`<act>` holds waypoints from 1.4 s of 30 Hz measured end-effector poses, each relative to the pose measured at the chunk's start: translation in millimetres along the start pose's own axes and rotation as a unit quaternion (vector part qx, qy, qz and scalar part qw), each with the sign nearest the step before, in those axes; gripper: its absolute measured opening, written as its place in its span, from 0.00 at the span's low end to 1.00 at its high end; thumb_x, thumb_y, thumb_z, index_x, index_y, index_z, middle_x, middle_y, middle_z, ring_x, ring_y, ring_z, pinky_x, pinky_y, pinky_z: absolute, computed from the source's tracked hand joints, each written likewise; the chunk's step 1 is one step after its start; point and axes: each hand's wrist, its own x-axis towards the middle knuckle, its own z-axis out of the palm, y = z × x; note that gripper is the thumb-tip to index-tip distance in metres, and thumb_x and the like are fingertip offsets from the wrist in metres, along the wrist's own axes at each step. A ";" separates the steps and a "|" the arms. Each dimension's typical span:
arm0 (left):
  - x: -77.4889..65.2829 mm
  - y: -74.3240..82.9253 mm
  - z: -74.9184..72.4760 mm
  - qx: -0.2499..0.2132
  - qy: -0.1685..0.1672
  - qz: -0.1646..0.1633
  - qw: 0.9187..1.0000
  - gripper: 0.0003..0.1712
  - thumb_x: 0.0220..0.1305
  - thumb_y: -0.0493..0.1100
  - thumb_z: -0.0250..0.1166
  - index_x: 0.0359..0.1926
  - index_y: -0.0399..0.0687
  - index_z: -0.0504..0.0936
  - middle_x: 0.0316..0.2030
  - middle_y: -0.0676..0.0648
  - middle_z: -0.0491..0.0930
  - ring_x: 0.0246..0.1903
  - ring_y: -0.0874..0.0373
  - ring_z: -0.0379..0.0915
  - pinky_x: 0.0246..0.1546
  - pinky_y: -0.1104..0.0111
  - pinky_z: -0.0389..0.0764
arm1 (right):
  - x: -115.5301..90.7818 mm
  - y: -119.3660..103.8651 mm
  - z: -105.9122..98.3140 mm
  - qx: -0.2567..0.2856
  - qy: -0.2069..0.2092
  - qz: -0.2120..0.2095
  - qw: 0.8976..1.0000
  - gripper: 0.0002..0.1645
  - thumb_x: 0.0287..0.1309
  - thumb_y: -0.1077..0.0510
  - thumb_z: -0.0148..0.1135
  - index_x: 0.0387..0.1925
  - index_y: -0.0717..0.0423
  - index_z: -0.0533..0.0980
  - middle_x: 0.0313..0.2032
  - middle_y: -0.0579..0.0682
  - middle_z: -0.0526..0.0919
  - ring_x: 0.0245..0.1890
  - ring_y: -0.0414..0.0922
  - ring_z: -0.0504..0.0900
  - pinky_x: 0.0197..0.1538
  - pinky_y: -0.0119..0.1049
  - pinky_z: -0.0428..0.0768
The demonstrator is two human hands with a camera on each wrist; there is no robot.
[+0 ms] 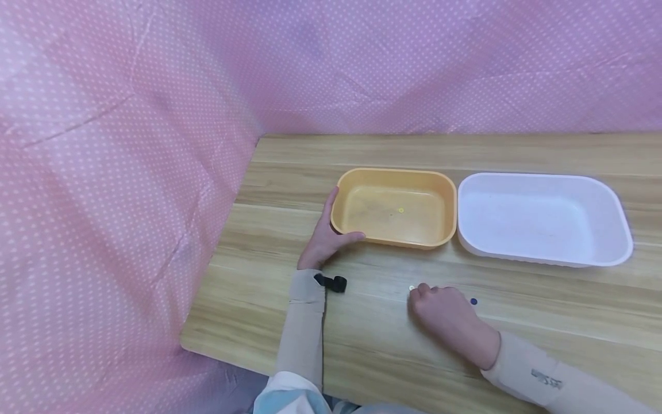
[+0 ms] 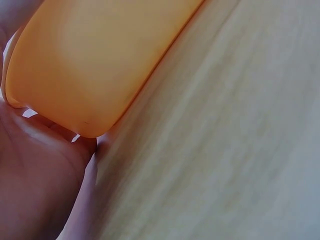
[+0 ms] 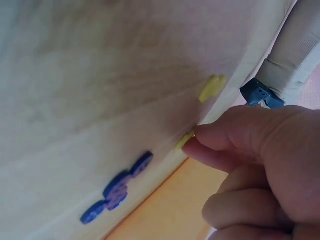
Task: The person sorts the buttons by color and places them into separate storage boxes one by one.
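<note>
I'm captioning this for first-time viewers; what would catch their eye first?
Probably the pink dotted cloth behind the table, then the orange tub and white tub side by side. The left hand grips the orange tub's left end. Nearer the person, the right hand pinches a small yellow piece.

Yellow piece [image 3: 184, 140] apparently pinched; orange tub [image 1: 369, 217] upright.

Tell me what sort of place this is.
Probably a makeshift indoor workspace: pink dotted fabric hangs along two sides of a wood-grain table holding an orange tub and a white tub.
</note>
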 end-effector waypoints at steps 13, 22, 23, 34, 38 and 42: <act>0.6 1.9 -1.2 0.002 -0.004 -0.004 1.000 0.69 0.39 0.38 0.80 0.74 0.58 0.41 0.70 0.42 0.51 0.64 0.44 0.55 0.64 0.54 0.57 | 8.1 -6.8 -2.3 -0.002 -0.021 0.017 1.000 0.12 0.36 0.75 0.55 0.11 0.59 0.66 0.11 0.48 0.60 0.10 0.38 0.58 0.07 0.35 0.61; 1.8 -0.3 -1.8 -0.004 -0.006 0.005 1.000 0.69 0.39 0.38 0.79 0.74 0.57 0.41 0.70 0.42 0.51 0.64 0.44 0.55 0.64 0.55 0.57 | 13.4 -9.7 -3.5 -0.002 -0.043 0.026 0.999 0.12 0.37 0.74 0.58 0.12 0.59 0.68 0.11 0.49 0.60 0.09 0.40 0.59 0.07 0.37 0.61; 2.0 -0.5 -1.7 -0.003 -0.006 0.005 1.000 0.69 0.39 0.37 0.79 0.74 0.56 0.41 0.70 0.42 0.51 0.64 0.44 0.55 0.64 0.55 0.57 | 13.6 -10.0 -3.7 -0.001 -0.046 0.028 0.999 0.12 0.38 0.74 0.58 0.12 0.60 0.68 0.11 0.49 0.60 0.09 0.40 0.59 0.06 0.37 0.61; 0.4 -0.7 -0.6 0.003 0.002 -0.004 1.000 0.69 0.38 0.38 0.80 0.74 0.58 0.42 0.70 0.43 0.52 0.64 0.46 0.56 0.64 0.57 0.56 | 8.5 -1.6 -4.8 0.004 -0.059 0.059 0.997 0.11 0.37 0.73 0.54 0.14 0.59 0.64 0.12 0.47 0.58 0.09 0.39 0.58 0.06 0.36 0.60; 0.0 0.2 -0.6 0.007 0.003 -0.004 1.000 0.69 0.38 0.38 0.80 0.74 0.58 0.42 0.70 0.42 0.52 0.64 0.46 0.56 0.65 0.57 0.56 | 8.0 3.9 -7.1 0.011 -0.058 0.065 0.996 0.10 0.38 0.73 0.59 0.17 0.59 0.68 0.13 0.46 0.60 0.09 0.38 0.58 0.07 0.35 0.61; 0.3 1.1 -0.5 0.003 0.000 -0.002 1.000 0.69 0.38 0.37 0.80 0.74 0.57 0.42 0.70 0.42 0.51 0.64 0.45 0.55 0.65 0.56 0.55 | 8.3 9.3 -8.3 0.045 -0.056 0.073 0.995 0.11 0.41 0.68 0.64 0.17 0.58 0.70 0.13 0.44 0.61 0.09 0.37 0.58 0.08 0.34 0.61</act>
